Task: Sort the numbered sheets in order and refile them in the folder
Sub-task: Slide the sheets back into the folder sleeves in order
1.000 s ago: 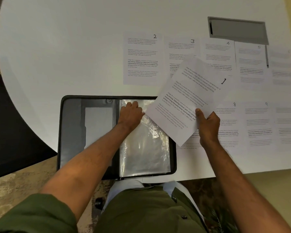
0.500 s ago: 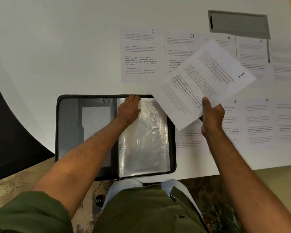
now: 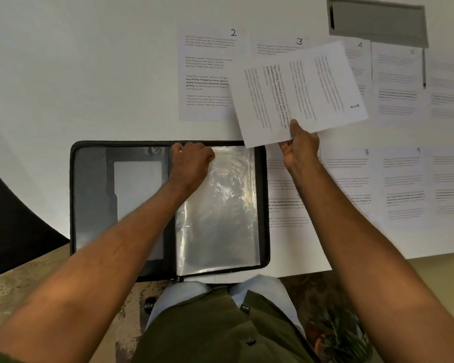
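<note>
One printed sheet point(image 3: 299, 93) is pinched at its near edge by the right hand point(image 3: 299, 145), thumb on top, held turned sideways above the counter point(image 3: 76, 74); its number is blurred. The left hand point(image 3: 193, 159) has its fingers curled on the top edge of the clear sleeve point(image 3: 220, 210) in the black folder point(image 3: 89, 205), which lies open at the counter's near edge. Sheets 2 point(image 3: 207, 74), 3 point(image 3: 275, 45), 4 and 5 line the far side, 8 point(image 3: 349, 174) and 9 nearer; the left half of the counter is bare. Sheets at the right edge are too faint to read.
</note>
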`<state>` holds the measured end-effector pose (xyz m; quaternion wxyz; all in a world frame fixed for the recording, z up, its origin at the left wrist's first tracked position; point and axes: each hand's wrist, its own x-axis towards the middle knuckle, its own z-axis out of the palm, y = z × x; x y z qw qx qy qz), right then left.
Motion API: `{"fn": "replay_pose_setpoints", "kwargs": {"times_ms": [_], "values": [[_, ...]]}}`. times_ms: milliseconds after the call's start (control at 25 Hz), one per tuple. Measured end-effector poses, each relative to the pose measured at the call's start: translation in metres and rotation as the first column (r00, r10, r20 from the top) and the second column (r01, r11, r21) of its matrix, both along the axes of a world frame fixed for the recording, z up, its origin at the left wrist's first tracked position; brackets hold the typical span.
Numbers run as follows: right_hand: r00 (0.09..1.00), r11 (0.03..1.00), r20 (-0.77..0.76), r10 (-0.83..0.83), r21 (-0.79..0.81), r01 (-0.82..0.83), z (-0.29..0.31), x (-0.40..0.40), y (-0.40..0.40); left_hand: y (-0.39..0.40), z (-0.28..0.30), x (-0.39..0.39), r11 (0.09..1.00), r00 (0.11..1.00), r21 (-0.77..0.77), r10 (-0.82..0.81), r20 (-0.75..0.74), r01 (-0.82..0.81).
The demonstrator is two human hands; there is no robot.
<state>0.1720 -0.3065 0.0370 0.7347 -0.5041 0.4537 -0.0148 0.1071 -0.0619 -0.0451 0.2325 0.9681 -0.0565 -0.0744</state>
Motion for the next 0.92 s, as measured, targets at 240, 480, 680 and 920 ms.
{"fn": "replay_pose_setpoints", "kwargs": {"times_ms": [240, 480, 680, 920], "values": [[0.991, 0.984, -0.002, 0.135, -0.112, -0.135, -0.023, 0.034, 0.023, -0.001, -0.003, -0.002, 1.0, 0.997, -0.021, -0.005, -0.077, 0.003], [0.926, 0.896, 0.002, 0.376, -0.256, -0.363, -0.036, 0.044, 0.033, -0.005, 0.003, 0.004, 1.0, 0.995, -0.002, -0.001, -0.096, 0.0], [0.838, 0.789, 0.008, 0.546, -0.342, -0.51, -0.049, 0.045, 0.032, -0.007, 0.001, 0.007, 0.999, 0.996, 0.033, -0.007, -0.093, 0.01], [0.893, 0.857, 0.026, 0.449, -0.294, -0.422, -0.044, 0.058, 0.033, -0.008, 0.001, 0.001, 1.0, 0.996, 0.001, 0.004, -0.085, -0.004]]}}
